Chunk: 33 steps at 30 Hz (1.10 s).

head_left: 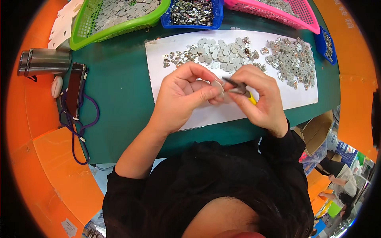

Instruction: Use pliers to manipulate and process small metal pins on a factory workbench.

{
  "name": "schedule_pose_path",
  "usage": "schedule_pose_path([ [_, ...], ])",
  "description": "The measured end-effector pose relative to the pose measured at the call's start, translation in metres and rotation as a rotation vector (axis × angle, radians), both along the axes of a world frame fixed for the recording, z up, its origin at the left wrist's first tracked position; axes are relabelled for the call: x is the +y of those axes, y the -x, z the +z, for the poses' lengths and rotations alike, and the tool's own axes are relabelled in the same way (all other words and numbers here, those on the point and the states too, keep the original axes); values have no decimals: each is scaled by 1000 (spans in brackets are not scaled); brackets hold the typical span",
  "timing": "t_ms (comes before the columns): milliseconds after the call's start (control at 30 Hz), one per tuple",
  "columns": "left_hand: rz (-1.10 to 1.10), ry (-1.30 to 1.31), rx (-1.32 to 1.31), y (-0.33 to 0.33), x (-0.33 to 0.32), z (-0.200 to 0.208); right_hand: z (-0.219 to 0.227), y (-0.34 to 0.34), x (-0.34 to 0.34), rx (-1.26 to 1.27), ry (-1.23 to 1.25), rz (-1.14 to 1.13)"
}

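Over the white board (154, 71), my left hand (176, 93) pinches a small flat silver metal plate (217, 85) between thumb and fingers. My right hand (264, 97) is closed around pliers (239, 88) with dark jaws and a yellow handle. The jaws point left, close beside the plate; whether they grip it I cannot tell. Just beyond my hands lies a heap of flat grey metal plates (222, 53). Small shiny metal fittings (180, 57) are scattered to its left. On the right spreads a pile of metal pieces (293, 61) with shiny parts on them.
Along the far edge stand a green basket (119, 31) of metal discs, a blue tray (192, 27) of small parts and a pink basket (274, 18). A smaller blue tray (334, 59) is far right. At left lie a tumbler (47, 62) and a corded phone (75, 91).
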State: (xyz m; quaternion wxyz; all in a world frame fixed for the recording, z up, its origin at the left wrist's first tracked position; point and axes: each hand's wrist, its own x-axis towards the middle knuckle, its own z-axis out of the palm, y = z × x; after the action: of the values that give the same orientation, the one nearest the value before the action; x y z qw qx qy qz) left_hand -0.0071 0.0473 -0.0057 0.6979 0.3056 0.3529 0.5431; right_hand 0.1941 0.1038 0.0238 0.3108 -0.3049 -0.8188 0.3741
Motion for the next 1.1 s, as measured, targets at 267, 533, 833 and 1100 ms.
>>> schedule_pose_path([
  [267,225,33,51,7,6,6,-16,-1,-4,-327,-346,-132],
  [533,246,55,2,13,4,0,-31,0,-7,-356,-501,-204],
  [833,280,61,79,11,4,3,-29,-18,-19,-397,-571,-227],
  [1100,231,32,141,2,3,3,-29,-23,-12,-380,-433,-324],
])
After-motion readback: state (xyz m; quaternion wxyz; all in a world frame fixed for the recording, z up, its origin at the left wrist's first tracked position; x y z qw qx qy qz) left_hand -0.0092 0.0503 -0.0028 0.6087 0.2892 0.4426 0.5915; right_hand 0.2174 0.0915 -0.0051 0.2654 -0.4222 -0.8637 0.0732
